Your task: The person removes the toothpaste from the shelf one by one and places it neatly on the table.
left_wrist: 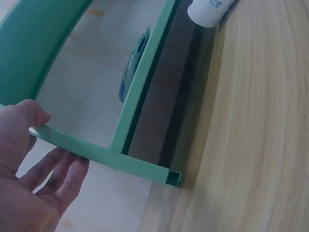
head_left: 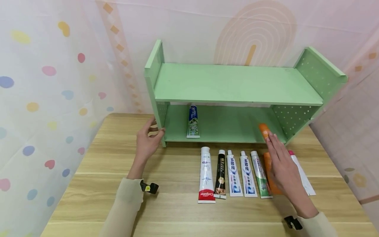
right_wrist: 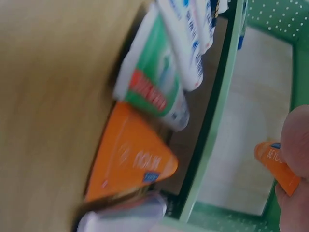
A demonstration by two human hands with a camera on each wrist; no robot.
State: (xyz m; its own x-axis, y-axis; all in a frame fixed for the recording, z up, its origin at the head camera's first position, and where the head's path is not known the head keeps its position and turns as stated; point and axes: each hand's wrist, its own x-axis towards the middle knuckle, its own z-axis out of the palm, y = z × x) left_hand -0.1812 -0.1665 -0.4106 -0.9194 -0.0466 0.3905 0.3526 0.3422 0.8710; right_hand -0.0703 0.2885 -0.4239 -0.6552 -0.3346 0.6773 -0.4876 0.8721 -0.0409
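A green two-tier shelf stands on the wooden table against the backdrop. My left hand grips its left side panel, thumb on one face and fingers on the other, as the left wrist view shows. My right hand pinches a small orange tube and holds it at the right part of the lower tier, over the front edge. A blue and green toothpaste tube lies on that tier, toward the left. Below my right hand, a larger orange tube lies on the table, partly covered in the head view.
In front of the shelf lies a row of tubes: a red and white Colgate tube, a black tube, two blue and white tubes, a green and white tube, and a white tube with a pink cap at the right.
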